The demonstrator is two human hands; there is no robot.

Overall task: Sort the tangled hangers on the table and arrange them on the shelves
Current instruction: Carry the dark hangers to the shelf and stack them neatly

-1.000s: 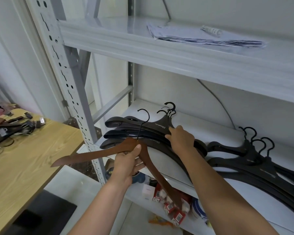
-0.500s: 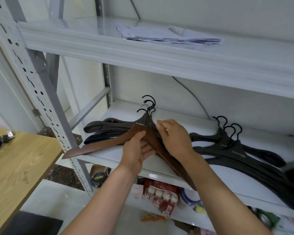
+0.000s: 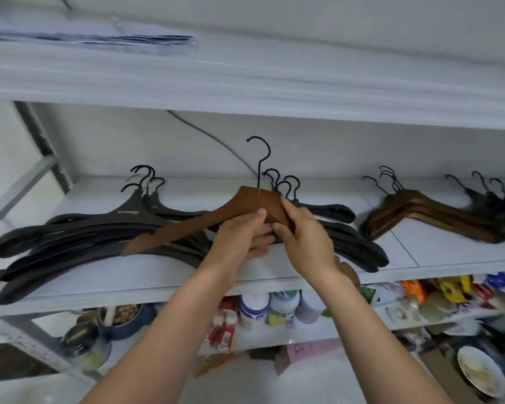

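Above the black hangers (image 3: 79,237) crowding the shelf (image 3: 274,278), both hands (image 3: 242,237) (image 3: 306,243) grip a brown hanger (image 3: 193,225).

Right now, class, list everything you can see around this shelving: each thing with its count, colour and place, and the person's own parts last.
Brown wooden hanger with black hook: one, held over the middle shelf.
Black plastic hangers: two piles, count unclear, middle shelf left and centre.
Brown wooden hangers: one pile, middle shelf right.
More black hangers: blurred, far right.
White metal shelving: several tiers.
Stack of papers: white, top shelf.
Grey cable: one, back wall.
Jars and packets: mixed colours, lower shelf.
Left hand: grips the held hanger.
Right hand: grips it too.
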